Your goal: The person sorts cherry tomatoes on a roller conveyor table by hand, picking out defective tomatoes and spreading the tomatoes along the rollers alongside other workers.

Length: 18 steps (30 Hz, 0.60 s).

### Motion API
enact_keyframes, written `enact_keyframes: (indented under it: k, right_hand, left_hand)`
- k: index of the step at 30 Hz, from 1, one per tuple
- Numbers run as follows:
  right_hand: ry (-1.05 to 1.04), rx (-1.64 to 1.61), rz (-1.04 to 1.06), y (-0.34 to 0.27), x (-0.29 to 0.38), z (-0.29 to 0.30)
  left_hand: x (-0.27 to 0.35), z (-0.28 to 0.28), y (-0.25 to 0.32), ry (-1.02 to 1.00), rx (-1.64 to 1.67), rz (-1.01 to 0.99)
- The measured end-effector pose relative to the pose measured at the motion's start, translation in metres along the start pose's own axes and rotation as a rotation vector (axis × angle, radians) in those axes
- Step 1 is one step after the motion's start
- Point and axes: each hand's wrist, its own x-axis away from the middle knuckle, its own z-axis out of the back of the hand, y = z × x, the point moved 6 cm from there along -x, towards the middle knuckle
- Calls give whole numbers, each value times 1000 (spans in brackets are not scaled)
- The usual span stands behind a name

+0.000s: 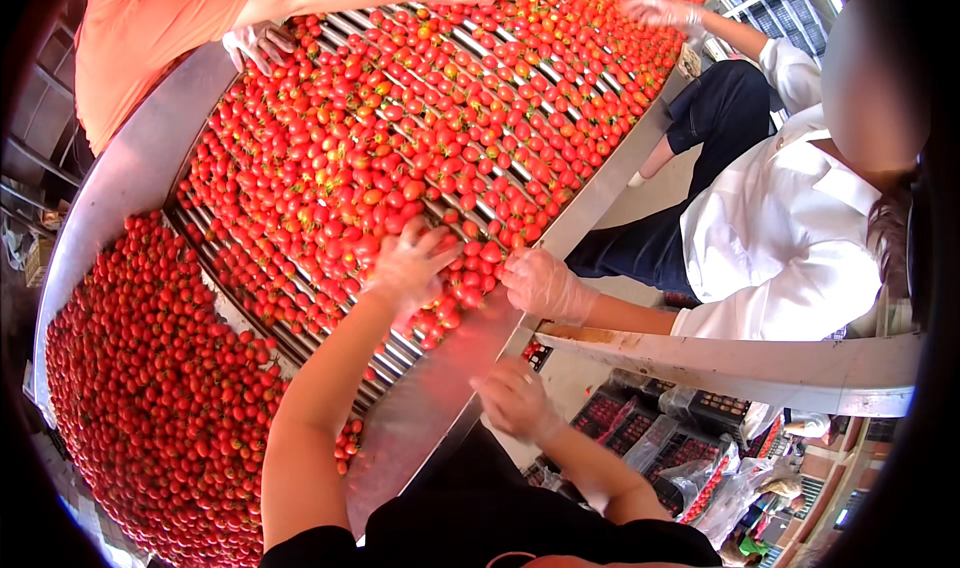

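Small red tomatoes cover a conveyor of metal rollers, some of them orange or yellowish. My left hand, in a clear plastic glove, lies on tomatoes near the conveyor's near right edge with its fingers spread. Below it, my right hand is by the outer side of the sloped metal side panel. Its fingers are curled and slightly blurred, so whether anything sits inside them cannot be told.
A large heap of tomatoes fills the metal hopper at left. A co-worker's gloved hand is close on the right. Across the conveyor, another person's gloved hand touches tomatoes. Black crates with tomatoes and plastic film stand below right.
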Motion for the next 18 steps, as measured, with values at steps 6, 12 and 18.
enact_keyframes:
  k: [6, 12, 18]
  right_hand:
    - [-177, 116, 116, 43, -41, -41]
    - [-285, 153, -103, 47, -36, -41]
    - [-274, 170, -77, 42, -34, -45]
  left_hand:
    - [127, -38, -38, -104, -151, 171]
    - [76, 22, -34, 134, -82, 180]
    - [-109, 104, -12, 455, 189, -245]
